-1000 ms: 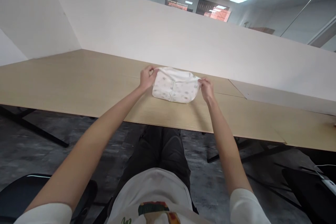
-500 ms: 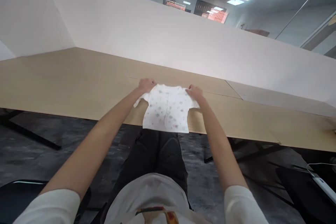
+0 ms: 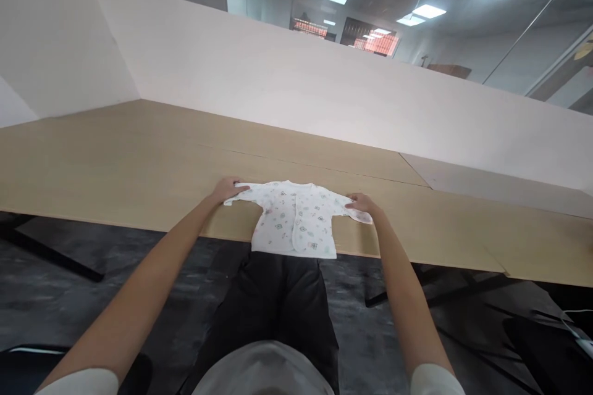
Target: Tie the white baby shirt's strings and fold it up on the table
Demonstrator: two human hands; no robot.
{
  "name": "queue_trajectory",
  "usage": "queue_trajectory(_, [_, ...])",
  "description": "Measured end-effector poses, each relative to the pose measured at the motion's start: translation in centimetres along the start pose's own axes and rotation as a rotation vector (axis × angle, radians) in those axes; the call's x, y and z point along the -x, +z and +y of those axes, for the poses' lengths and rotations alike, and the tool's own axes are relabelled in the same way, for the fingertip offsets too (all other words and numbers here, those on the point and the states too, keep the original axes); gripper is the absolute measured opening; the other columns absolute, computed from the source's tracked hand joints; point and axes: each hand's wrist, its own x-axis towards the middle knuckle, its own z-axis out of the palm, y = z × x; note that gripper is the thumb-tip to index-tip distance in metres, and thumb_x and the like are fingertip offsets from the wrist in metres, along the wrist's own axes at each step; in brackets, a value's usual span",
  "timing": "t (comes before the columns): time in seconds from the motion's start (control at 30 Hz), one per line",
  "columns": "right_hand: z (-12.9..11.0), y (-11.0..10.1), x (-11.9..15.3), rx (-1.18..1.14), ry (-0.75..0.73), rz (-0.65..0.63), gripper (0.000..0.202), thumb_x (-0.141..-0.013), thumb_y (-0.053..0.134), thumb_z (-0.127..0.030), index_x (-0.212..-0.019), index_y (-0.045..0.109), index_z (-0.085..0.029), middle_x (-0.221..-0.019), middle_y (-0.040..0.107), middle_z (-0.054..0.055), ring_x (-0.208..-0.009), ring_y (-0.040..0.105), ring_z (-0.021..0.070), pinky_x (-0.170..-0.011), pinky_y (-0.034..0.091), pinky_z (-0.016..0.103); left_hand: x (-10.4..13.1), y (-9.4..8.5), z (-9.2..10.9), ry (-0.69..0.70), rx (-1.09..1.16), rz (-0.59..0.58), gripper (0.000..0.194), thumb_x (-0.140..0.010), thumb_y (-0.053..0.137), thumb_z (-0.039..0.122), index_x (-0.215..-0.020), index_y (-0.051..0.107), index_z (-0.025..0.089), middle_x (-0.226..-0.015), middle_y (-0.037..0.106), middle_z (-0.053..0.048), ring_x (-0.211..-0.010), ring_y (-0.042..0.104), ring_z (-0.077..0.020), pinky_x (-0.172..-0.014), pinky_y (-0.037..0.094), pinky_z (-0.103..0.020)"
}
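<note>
A small white baby shirt [image 3: 296, 217] with a scattered print lies spread on the table, its collar toward the wall and its hem at the front edge, just over my legs. Both sleeves are stretched out sideways. At the left sleeve, my left hand [image 3: 227, 190] is closed, fingers and thumb pinching the fabric near the cuff. The opposite sleeve is held by my right hand [image 3: 364, 203], its fingers closed on the upper edge, with the cuff end hanging out below them. The fingertips are small and partly hidden in both hands.
The long wooden table [image 3: 115, 160] runs along a white wall [image 3: 278, 92], with a glass window above. A grey-white board [image 3: 486, 191] adjoins at the back right. Black table legs [image 3: 50, 250] and dark chairs [image 3: 546, 352] stand below the front edge.
My hands have moved from the shirt's shoulders outward along the sleeves, which are now drawn out straighter. The view has tilted up slightly, so the table sits lower.
</note>
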Motion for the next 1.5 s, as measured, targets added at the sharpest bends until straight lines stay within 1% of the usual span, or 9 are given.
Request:
queue_trajectory(0.1, [1.4,0.8,1.0,0.016,0.068,0.125,0.019,-0.073,0.067,-0.024,-0.089,0.074,-0.017,-0.094,0.075,0.006,-0.087,0.068,0.0241,-0.079,0.050,0.031,0.4,0.4,-0.5,-0.035,0.072,0.062,0.042,-0.068,0.061,0.059,-0.085,0.071,0.022,-0.091,0.074,-0.005,-0.090,0.065,-0.0246,-0.077,0.048,-0.029])
queue_trajectory(0.23, [1.9,2.5,1.2,0.006,0.141,0.356,0.028,-0.080,0.060,-0.031,-0.100,0.073,-0.016,-0.105,0.073,0.011,-0.096,0.067,0.0251,-0.086,0.050,0.033,0.2,0.5,-0.7,-0.086,0.172,0.103,0.042,-0.064,0.063,0.056,-0.086,0.071,0.021,-0.092,0.074,-0.005,-0.089,0.064,-0.0238,-0.075,0.047,-0.029])
queue_trajectory(0.37, [1.6,3.5,0.7,0.030,0.245,0.463,0.036,-0.084,0.057,-0.035,-0.110,0.070,-0.014,-0.111,0.071,0.015,-0.102,0.066,0.0272,-0.088,0.049,0.034,0.6,0.3,-0.8,-0.140,0.204,0.157,0.046,-0.062,0.063,0.062,-0.082,0.072,0.022,-0.081,0.072,-0.003,-0.082,0.062,-0.0236,-0.073,0.047,-0.032])
queue_trajectory(0.57, [1.0,3.7,0.8,0.065,0.266,0.480,0.036,-0.085,0.054,-0.035,-0.110,0.070,-0.014,-0.108,0.071,0.017,-0.097,0.067,0.0275,-0.084,0.049,0.033,1.6,-0.1,-0.6,-0.132,0.179,0.177,0.045,-0.061,0.056,0.073,-0.077,0.070,0.033,-0.067,0.066,0.005,-0.085,0.061,-0.0251,-0.078,0.044,-0.038])
queue_trajectory(0.77, [1.1,3.8,1.1,0.058,0.254,0.465,0.036,-0.086,0.052,-0.034,-0.109,0.070,-0.014,-0.107,0.071,0.016,-0.097,0.066,0.0280,-0.085,0.049,0.034,1.3,0.3,-0.7,-0.138,0.111,0.211,0.046,-0.062,0.057,0.066,-0.078,0.070,0.025,-0.069,0.066,0.001,-0.078,0.059,-0.0230,-0.072,0.042,-0.035])
queue_trajectory(0.9, [1.3,3.7,0.9,0.040,0.256,0.465,0.036,-0.086,0.053,-0.035,-0.110,0.070,-0.015,-0.109,0.071,0.016,-0.097,0.066,0.0284,-0.084,0.049,0.035,1.2,0.5,-0.9,-0.116,0.098,0.210,0.042,-0.067,0.057,0.062,-0.081,0.070,0.025,-0.071,0.067,0.001,-0.076,0.059,-0.0213,-0.071,0.043,-0.034])
queue_trajectory(1.1, [1.2,3.8,1.0,0.049,0.274,0.448,0.036,-0.087,0.052,-0.034,-0.111,0.070,-0.014,-0.107,0.071,0.015,-0.098,0.066,0.0281,-0.084,0.049,0.033,1.0,0.6,-0.9,-0.154,0.060,0.219,0.034,-0.070,0.062,0.047,-0.085,0.073,0.020,-0.083,0.071,-0.004,-0.079,0.061,-0.0214,-0.070,0.043,-0.031])
queue_trajectory(1.23, [1.1,3.8,1.1,0.075,0.261,0.445,0.037,-0.088,0.050,-0.034,-0.112,0.069,-0.013,-0.108,0.070,0.015,-0.098,0.066,0.0268,-0.083,0.048,0.032,0.9,0.5,-0.8,-0.172,0.030,0.201,0.037,-0.071,0.059,0.048,-0.088,0.075,0.020,-0.083,0.072,-0.006,-0.078,0.062,-0.0222,-0.066,0.043,-0.029])
queue_trajectory(1.5, [1.0,3.9,1.0,0.091,0.279,0.445,0.035,-0.090,0.051,-0.033,-0.114,0.068,-0.013,-0.109,0.071,0.014,-0.096,0.066,0.0234,-0.080,0.046,0.028,0.9,0.4,-0.8,-0.167,0.017,0.206,0.040,-0.070,0.058,0.049,-0.090,0.076,0.019,-0.087,0.073,-0.008,-0.081,0.063,-0.0233,-0.068,0.044,-0.028])
